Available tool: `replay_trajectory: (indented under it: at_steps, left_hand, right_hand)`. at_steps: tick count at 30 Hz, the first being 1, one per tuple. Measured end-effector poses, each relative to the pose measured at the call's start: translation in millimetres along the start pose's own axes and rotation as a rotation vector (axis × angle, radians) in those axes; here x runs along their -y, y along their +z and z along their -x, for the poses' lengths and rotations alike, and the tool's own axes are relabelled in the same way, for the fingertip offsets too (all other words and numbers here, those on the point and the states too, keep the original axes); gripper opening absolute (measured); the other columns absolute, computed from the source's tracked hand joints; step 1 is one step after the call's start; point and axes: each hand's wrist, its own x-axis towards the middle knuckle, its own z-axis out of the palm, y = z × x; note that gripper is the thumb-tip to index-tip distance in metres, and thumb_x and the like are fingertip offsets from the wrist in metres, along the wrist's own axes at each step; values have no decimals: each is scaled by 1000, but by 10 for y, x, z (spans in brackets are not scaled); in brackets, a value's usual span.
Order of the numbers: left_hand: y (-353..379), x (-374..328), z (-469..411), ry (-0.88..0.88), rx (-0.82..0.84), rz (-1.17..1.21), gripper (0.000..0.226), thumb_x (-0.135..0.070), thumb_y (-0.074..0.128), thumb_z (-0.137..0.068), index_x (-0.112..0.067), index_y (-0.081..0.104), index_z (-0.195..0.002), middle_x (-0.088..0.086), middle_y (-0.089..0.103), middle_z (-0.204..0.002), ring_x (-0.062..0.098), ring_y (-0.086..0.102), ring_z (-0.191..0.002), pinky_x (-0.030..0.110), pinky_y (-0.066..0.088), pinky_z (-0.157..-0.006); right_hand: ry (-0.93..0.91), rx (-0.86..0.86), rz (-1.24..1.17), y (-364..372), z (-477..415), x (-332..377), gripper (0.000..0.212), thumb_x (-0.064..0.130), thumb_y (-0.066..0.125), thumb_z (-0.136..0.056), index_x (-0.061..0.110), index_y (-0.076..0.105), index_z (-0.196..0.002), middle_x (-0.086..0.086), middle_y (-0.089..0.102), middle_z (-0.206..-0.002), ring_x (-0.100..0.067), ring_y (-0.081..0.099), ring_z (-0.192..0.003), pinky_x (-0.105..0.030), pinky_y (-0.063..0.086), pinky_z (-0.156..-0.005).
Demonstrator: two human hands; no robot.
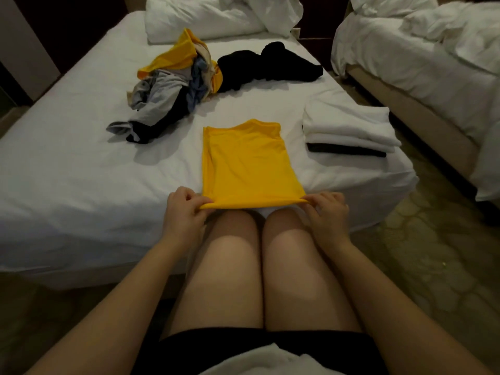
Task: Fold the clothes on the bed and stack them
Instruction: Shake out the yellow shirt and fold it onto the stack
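The bed (81, 171) carried everything. A loose pile (173, 85) of unfolded clothes lay toward its far side, with a black garment (267, 66) just to the right of it. The yellow shirt (249, 163) lay flat near the bed's near edge, already narrowed into a long panel, its near hem lifted just off the sheet above the person's knees. A folded stack (349, 131), white pieces over a dark one, sat to the right of the shirt, near but apart.

The step in hand looked like the last fold, near hem carried over to the far end. To do it well, both corners should rise together and stay level, with the hem kept taut so the slippery cloth does not sag in the middle. The hem should land square on the far edge, and the crease should be pressed flat before the shirt goes onto the stack.

The left hand (184, 212) held the hem's left corner and the right hand (327, 215) held its right corner. On each, the thumb and fingers (189, 197) were closed in a pinch on the yellow cloth. The other fingers were loosely curled and touched nothing else that could be seen.
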Motion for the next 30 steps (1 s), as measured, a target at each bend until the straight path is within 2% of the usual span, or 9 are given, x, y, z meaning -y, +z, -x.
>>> replay_trajectory:
  at_steps: [4, 8, 11, 13, 16, 20, 23, 25, 30]
  left_hand:
    - [-111, -35, 56, -40, -34, 133, 42, -46, 57, -73, -9, 75, -83, 11, 52, -94, 27, 49, -92, 32, 35, -77]
    - [-212, -186, -113, -95, -82, 268, 25, -28, 62, -76, -7, 70, -87, 6, 56, -108, 18, 49, -106, 25, 36, -87]
    - [-195, -254, -356, -124, -123, 411, 13, -33, 56, -82, -24, 62, -88, -12, 60, -94, -2, 53, -88, 14, 41, -74]
    - [-104, -267, -548, -177, -157, 421, 4, -37, 49, -85, -36, 51, -82, -13, 57, -78, -8, 51, -72, 11, 36, -60]
    - [30, -271, -883, -249, -261, 416, 9, -35, 45, -88, -31, 46, -80, -12, 50, -70, -13, 48, -65, 9, 32, -54]
    - [238, -172, -1421, -300, -329, 379, 13, -31, 44, -95, -19, 46, -91, -15, 46, -70, -7, 46, -66, 22, 27, -55]
    - [400, -24, -1800, -313, -309, 341, 18, -29, 44, -98, -15, 45, -87, -12, 43, -68, -1, 41, -62, 18, 29, -53]
    - [530, 128, -1990, -331, -267, 290, 20, -28, 44, -98, -13, 45, -84, -11, 42, -66, 2, 40, -61, 26, 25, -55]
    - [841, 488, -2132, -419, -141, 195, 27, -32, 44, -97, -11, 48, -82, -8, 44, -66, 11, 40, -63, 26, 23, -52]
  right_hand:
    - [12, -18, -52, -45, 47, -31, 35, 38, 48, -79, 13, 71, -85, -7, 65, -88, -32, 52, -91, -36, 38, -75]
    - [73, -39, -276, -87, -129, 82, 23, 27, 58, -82, 7, 68, -87, -8, 59, -98, -21, 46, -100, -26, 33, -84]
    - [182, -29, -499, -46, -383, 188, 11, 27, 55, -85, 17, 60, -89, 2, 56, -95, -16, 50, -95, -20, 38, -77]
    - [268, -82, -604, 38, -590, 240, 5, 26, 57, -88, 21, 57, -89, 7, 57, -84, -10, 54, -82, -16, 41, -69]
    - [335, -133, -642, 250, -932, 309, 2, 24, 53, -94, 23, 54, -93, 16, 54, -81, 5, 51, -75, -9, 38, -63]
    - [384, -191, -612, 629, -1461, 296, 9, 24, 48, -97, 18, 54, -95, 14, 51, -77, 4, 50, -68, -4, 35, -59]
    - [374, -193, -532, 920, -1837, 188, 16, 24, 50, -97, 10, 57, -100, 15, 49, -75, 0, 48, -67, -4, 32, -59]
    - [392, -134, -493, 1113, -2021, 102, 17, 28, 49, -97, 14, 57, -100, 13, 51, -76, -4, 48, -69, -11, 34, -59]
    - [450, 50, -326, 1485, -2196, -110, 22, 34, 47, -97, 16, 59, -103, 2, 57, -93, -13, 49, -84, -25, 34, -70]
